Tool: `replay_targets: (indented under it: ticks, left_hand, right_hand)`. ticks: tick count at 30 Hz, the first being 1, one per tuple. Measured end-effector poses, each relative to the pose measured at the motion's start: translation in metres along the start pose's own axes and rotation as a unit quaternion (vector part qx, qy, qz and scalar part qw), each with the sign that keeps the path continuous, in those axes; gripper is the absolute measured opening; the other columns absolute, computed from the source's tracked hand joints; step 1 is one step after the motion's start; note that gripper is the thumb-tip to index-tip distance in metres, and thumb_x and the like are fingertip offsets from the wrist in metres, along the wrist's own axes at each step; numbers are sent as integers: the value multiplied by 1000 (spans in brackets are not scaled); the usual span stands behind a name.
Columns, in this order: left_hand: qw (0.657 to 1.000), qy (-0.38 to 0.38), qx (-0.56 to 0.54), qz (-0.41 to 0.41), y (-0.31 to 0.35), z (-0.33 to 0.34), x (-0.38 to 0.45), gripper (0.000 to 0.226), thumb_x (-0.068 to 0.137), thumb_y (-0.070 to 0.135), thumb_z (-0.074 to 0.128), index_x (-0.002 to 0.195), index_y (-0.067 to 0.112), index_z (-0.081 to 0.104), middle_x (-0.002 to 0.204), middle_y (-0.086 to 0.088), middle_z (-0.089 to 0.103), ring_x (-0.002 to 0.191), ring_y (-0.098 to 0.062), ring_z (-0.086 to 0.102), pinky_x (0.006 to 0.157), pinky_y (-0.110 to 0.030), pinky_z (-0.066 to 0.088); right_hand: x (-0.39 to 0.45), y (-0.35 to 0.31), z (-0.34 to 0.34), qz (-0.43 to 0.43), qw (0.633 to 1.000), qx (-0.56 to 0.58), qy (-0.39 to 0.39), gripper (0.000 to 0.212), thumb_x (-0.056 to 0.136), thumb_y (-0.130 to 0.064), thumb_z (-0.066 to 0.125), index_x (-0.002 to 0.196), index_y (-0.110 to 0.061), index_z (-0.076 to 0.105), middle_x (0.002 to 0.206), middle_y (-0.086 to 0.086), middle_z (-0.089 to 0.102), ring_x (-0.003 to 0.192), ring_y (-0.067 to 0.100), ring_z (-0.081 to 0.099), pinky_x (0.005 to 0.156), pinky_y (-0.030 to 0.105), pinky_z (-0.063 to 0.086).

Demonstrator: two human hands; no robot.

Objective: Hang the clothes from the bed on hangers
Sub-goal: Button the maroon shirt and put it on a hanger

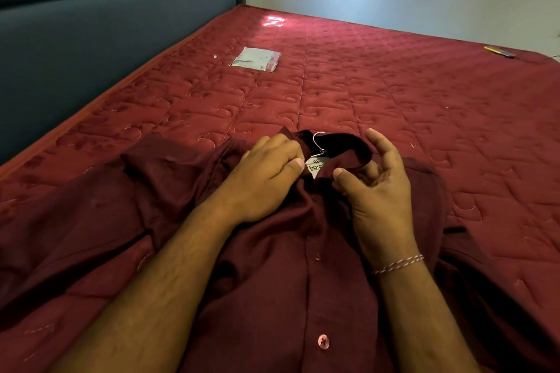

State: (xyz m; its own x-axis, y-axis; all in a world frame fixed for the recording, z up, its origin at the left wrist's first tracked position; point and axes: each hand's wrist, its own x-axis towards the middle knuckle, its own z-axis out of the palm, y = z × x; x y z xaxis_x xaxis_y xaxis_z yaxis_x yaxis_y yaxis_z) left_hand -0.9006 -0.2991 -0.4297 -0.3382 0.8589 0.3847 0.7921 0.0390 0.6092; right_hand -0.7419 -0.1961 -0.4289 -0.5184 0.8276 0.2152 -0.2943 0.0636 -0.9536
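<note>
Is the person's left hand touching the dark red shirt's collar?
Touching. The head view shows the left hand with its curled fingers pinching the dark red button-up shirt at the collar, beside the white label.
</note>
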Motion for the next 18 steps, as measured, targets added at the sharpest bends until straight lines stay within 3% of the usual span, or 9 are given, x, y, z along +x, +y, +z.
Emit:
replay_targets:
  ticks: [2, 4, 7, 11, 15, 18]
  left_hand:
    - [999, 35, -22, 3, 1, 2, 0, 14, 96, 44, 58, 87, 34, 60, 93, 15, 55, 92, -6, 52, 86, -30, 43]
    - [992, 94, -86, -21, 7, 4, -1, 12, 89, 32, 79, 82, 28, 69, 89, 15, 59, 84, -2, 57, 77, -16, 40]
    - [978, 146, -135, -70, 12, 11, -1, 23, 77, 34, 91, 70, 25, 71, 77, 12, 64, 70, -1, 58, 66, -16, 42]
    - [970, 134, -173, -103, 19, 13, -3, 24, 74, 38, 92, 69, 22, 74, 71, 8, 72, 63, -3, 65, 59, -20, 49]
    - [978, 49, -176, -97, 15, 9, -5, 8, 87, 29, 83, 81, 32, 78, 82, 15, 75, 79, 3, 69, 75, -17, 51]
    - [985, 32, -142, -91, 13, 12, -9, 12, 90, 21, 79, 85, 32, 78, 82, 19, 71, 82, 5, 66, 79, -18, 47]
  right_hand:
    - [-1, 2, -1, -10, 1000, -16, 6, 72, 87, 10, 71, 144, -29, 50, 93, 20, 71, 85, 19, 68, 82, 36, 60]
    - [0, 2, -1, -20, 999, -30, 14, 73, 86, 7, 74, 144, -30, 51, 89, 19, 65, 82, 22, 63, 79, 38, 58]
    - [-1, 2, 0, -47, 996, -70, 15, 76, 86, 6, 76, 147, -32, 51, 85, 20, 62, 82, 22, 62, 82, 47, 59]
    - [-4, 4, 3, -88, 980, -177, 8, 81, 83, -7, 82, 148, -39, 47, 98, 14, 69, 88, 26, 69, 80, 45, 62]
    - [-6, 2, 5, -86, 977, -195, 1, 80, 86, -5, 78, 151, -38, 44, 89, -3, 72, 78, 10, 68, 75, 34, 60]
    - [-7, 1, 6, -90, 975, -204, -2, 79, 87, -1, 75, 151, -35, 44, 94, -10, 77, 91, 10, 73, 90, 48, 60]
